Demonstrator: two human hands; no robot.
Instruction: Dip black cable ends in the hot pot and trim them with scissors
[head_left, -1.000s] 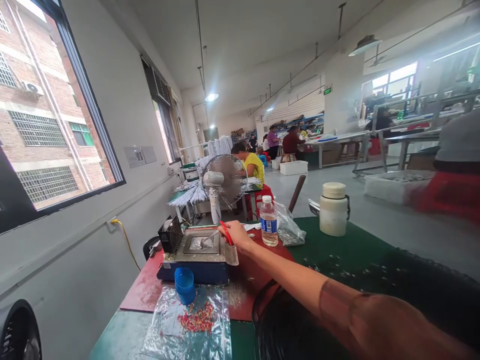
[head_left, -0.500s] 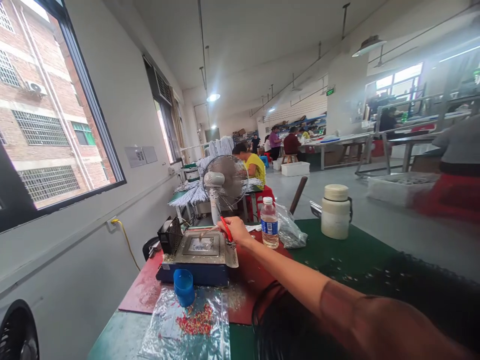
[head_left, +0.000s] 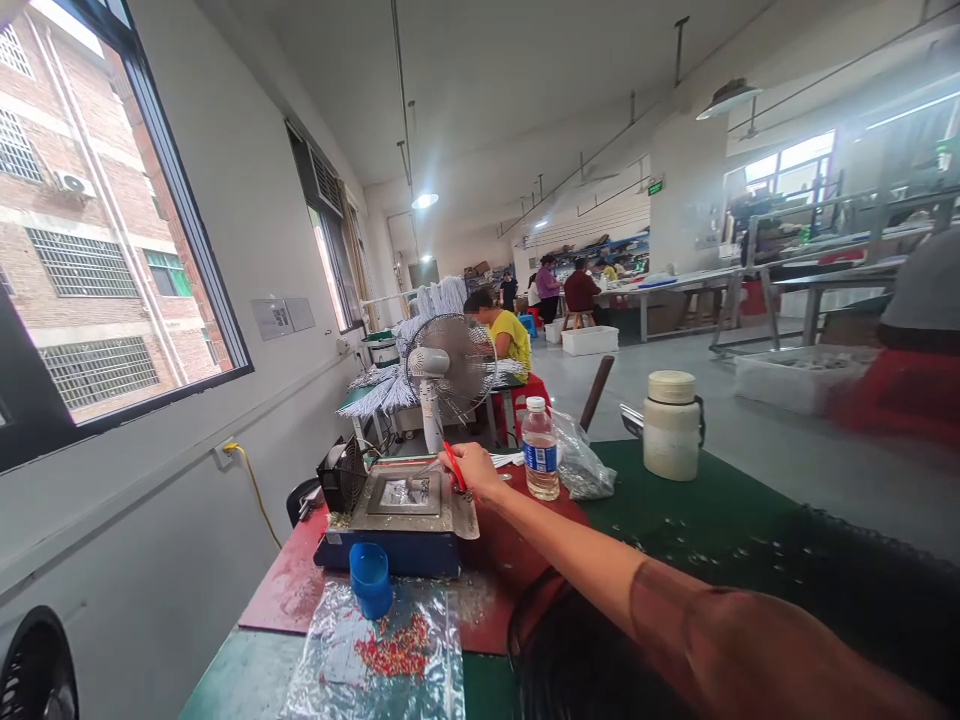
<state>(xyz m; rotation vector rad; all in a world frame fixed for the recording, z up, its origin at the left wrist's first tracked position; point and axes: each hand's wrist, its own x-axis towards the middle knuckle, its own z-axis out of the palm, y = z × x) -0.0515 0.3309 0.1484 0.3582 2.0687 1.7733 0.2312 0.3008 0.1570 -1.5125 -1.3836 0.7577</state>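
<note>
I'm reaching my right hand [head_left: 471,468] out w/ grip closed round red-handled tweezers [head_left: 448,466], thin metal tips lying over the shiny square pot at approx 10 o'clock of my fist. That solder pot [head_left: 405,497] is a flat grey metal plate on a blue boxy base, sitting on the red mat on the green counter [head_left: 675,505]. Round blue plastic cup [head_left: 370,578] at its 6 o'clock, touching a crinkly clear bag [head_left: 379,655] of red bits. Clear ribbed water bottle [head_left: 539,449] at 3 o'clock of my hand. Left hand isn't showing.

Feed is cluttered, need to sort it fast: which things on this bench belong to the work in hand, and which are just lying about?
In use: right hand, red-handled tool, heated metal tray unit.

Lying about: blue cup, bag of red beads, water bottle, white flask, desk fan.
</note>
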